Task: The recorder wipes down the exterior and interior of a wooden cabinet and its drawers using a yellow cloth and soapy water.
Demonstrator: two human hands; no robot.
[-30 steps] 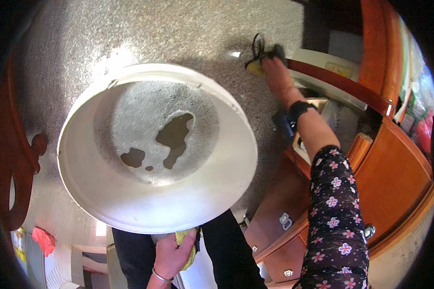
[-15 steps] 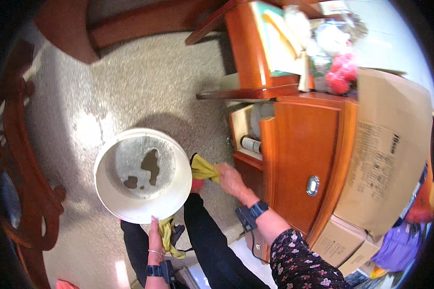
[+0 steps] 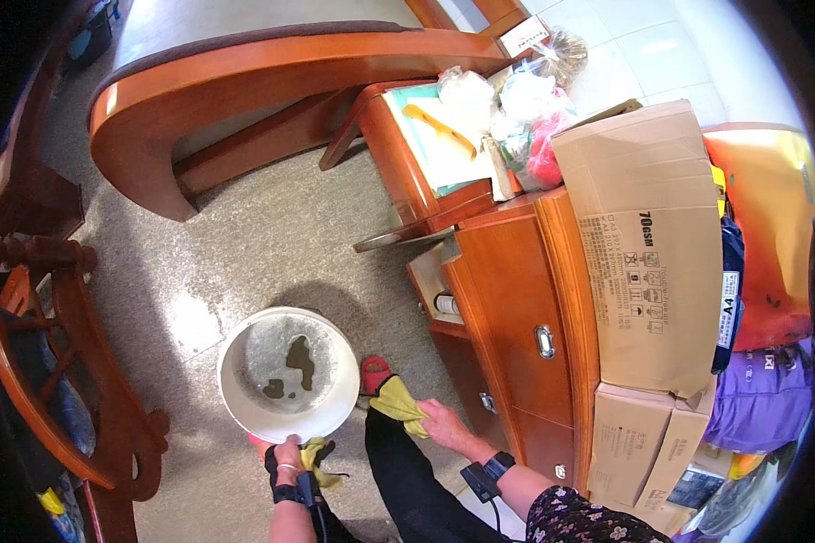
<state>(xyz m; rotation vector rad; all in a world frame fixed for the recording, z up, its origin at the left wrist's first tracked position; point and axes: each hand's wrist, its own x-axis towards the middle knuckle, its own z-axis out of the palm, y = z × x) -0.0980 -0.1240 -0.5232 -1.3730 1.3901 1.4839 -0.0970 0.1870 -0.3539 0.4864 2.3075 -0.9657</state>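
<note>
A round white bucket [image 3: 340, 398] tilts above the floor in front of my legs, its mouth facing up. Inside lies a greyish, foamy-looking layer [image 3: 267, 353] with several dark patches. My left hand [image 3: 286, 454] grips the bucket's near rim. Hanging beside that hand is a crumpled yellow cloth [image 3: 317, 457]; whether the fingers also pinch it, I cannot tell. My right hand [image 3: 445, 425] is closed around one end of another yellow cloth [image 3: 395, 407], which stretches toward the bucket and stays apart from it.
A reddish wooden cabinet [image 3: 516, 308] with a pulled-out drawer [image 3: 433, 281] stands at right. Beyond it are a cluttered wooden stool [image 3: 385, 172], cardboard boxes [image 3: 643, 344] and a purple bag [image 3: 761, 403]. Carved wooden furniture [image 3: 118, 398] lines the left; a curved wooden bench [image 3: 244, 77] crosses the back.
My view has shifted, so the bucket appears lower and farther right, and more of the bench shows. Both hands keep their hold; the right one still holds its cloth beside the bucket.
</note>
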